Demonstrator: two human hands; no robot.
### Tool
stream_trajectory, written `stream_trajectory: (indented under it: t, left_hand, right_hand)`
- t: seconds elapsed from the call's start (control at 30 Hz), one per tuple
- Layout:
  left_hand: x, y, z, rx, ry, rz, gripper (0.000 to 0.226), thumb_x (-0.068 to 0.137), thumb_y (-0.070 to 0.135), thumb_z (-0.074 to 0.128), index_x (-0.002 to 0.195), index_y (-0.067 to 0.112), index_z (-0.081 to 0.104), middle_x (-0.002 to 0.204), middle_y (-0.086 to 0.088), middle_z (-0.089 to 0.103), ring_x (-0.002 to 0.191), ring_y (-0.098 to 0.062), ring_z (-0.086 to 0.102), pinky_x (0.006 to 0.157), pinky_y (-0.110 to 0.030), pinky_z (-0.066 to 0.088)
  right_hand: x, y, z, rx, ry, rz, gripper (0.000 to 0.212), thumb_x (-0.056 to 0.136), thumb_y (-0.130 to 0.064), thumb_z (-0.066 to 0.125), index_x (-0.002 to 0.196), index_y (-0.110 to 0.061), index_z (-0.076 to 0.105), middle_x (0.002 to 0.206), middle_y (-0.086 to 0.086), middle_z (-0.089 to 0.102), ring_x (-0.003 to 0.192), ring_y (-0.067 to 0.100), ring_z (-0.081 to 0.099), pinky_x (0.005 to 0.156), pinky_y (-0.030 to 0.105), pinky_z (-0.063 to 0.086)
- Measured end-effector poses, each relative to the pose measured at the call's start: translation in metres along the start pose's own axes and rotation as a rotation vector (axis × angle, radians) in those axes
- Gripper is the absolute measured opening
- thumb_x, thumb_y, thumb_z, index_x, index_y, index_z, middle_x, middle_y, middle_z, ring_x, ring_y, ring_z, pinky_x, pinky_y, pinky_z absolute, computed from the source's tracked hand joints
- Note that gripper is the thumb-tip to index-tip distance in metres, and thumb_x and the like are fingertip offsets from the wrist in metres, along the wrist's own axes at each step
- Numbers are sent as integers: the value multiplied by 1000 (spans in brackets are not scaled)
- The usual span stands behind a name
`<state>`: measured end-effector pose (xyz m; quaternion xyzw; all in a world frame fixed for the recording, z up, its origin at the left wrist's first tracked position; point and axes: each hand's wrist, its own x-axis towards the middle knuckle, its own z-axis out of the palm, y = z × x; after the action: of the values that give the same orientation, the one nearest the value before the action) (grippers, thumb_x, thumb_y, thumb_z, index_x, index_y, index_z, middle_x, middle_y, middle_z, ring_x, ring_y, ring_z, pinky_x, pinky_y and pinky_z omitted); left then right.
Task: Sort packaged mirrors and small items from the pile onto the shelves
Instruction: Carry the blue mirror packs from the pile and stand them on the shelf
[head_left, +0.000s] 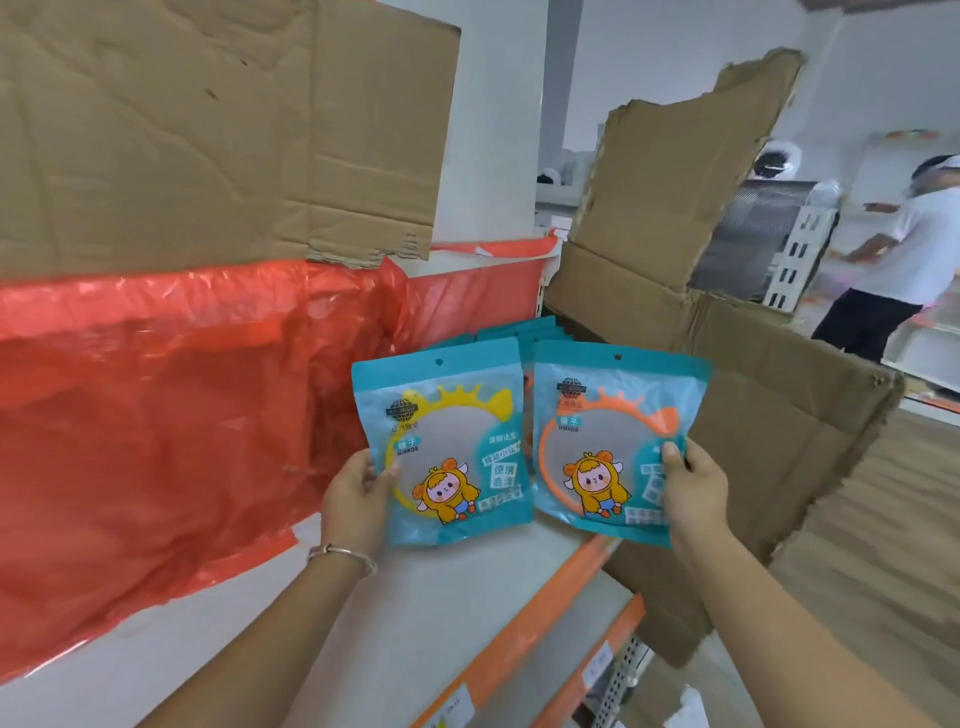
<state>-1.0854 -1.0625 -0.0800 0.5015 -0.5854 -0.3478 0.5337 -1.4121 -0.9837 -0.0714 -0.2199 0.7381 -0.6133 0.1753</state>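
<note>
My left hand (358, 496) grips the lower left edge of a teal packet holding a yellow-rimmed mirror (447, 441). My right hand (688, 486) holds the right edge of a second teal packet with an orange-rimmed mirror (602, 441). Both packets stand upright side by side over the white shelf (452, 597). Behind them a row of several more teal mirror packets (524, 332) stands on the same shelf, mostly hidden.
Red plastic sheeting (171, 405) covers the shelf's left part. Flattened cardboard (208, 130) leans at the upper left, a torn cardboard box (727, 364) at the shelf's right end. The shelf has an orange front strip (524, 644). A person (904, 260) stands at far right.
</note>
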Motion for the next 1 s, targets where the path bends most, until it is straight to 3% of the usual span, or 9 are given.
stream_trajectory:
  t: [0.1, 0.2, 0.33, 0.43, 0.5, 0.6, 0.67, 0.8, 1.0]
  left_hand:
    - [3, -10, 18, -18, 62, -22, 22, 88, 14, 63, 76, 1, 49, 64, -7, 43, 62, -17, 39, 59, -33, 39]
    - [4, -19, 37, -26, 139, -60, 14, 88, 13, 63, 83, 2, 55, 70, -14, 53, 66, -19, 47, 64, -40, 48]
    - [1, -17, 65, -28, 254, -62, 8, 88, 8, 61, 82, 12, 59, 70, 0, 57, 65, -14, 50, 55, -11, 42]
    - [0, -18, 84, -17, 317, -70, 7, 88, 7, 60, 83, 11, 59, 68, 2, 56, 62, -12, 48, 49, -6, 39]
    - [0, -20, 91, -32, 357, -78, 7, 89, 7, 60, 88, 13, 62, 75, 2, 62, 66, -14, 54, 52, -7, 43]
    - [-1, -25, 98, -10, 404, -97, 16, 88, 7, 61, 87, 23, 63, 83, 2, 68, 75, -18, 61, 67, -27, 51]
    - [-4, -25, 103, -10, 451, -111, 21, 87, 6, 62, 84, 26, 62, 83, 3, 68, 75, -17, 61, 70, -32, 52]
    - [-4, -24, 114, 75, 510, -110, 11, 87, 8, 62, 92, 17, 63, 85, 6, 65, 78, -11, 60, 63, -10, 47]
    - [1, -52, 110, 210, 544, -198, 20, 83, 27, 69, 100, 17, 69, 98, -16, 63, 88, -24, 64, 77, -40, 56]
  right_hand:
    - [23, -5, 14, -4, -66, -4, 18, 92, -52, 45, 83, -56, 61, 107, -3, 64, 92, 25, 63, 93, 54, 48]
    - [57, -5, 28, -25, -151, -30, 21, 94, -46, 46, 82, -50, 63, 98, -7, 67, 92, 21, 65, 94, 54, 47]
    - [104, -8, 53, -31, -308, -73, 21, 96, -43, 47, 110, -41, 63, 100, -7, 68, 92, 20, 66, 95, 54, 47]
    - [130, -2, 72, -18, -447, -83, 25, 98, -36, 48, 118, -31, 61, 101, -3, 69, 89, 21, 68, 89, 51, 53]
    - [142, 4, 85, -4, -510, -79, 29, 99, -30, 47, 124, -23, 60, 104, 1, 69, 91, 23, 67, 87, 48, 54]
    - [158, 8, 100, 10, -571, -47, 28, 99, -23, 47, 124, -17, 59, 100, 3, 68, 87, 22, 66, 71, 36, 55]
    - [163, 12, 106, 27, -590, -28, 27, 100, -22, 46, 124, -17, 58, 97, 2, 67, 87, 23, 65, 65, 31, 53]
    - [172, 21, 120, -4, -570, -57, 30, 98, -28, 48, 125, -17, 59, 110, 6, 66, 98, 26, 65, 75, 37, 56]
    - [178, 23, 135, -48, -522, -103, 31, 96, -34, 51, 123, -22, 59, 108, 6, 67, 92, 27, 67, 78, 48, 58]
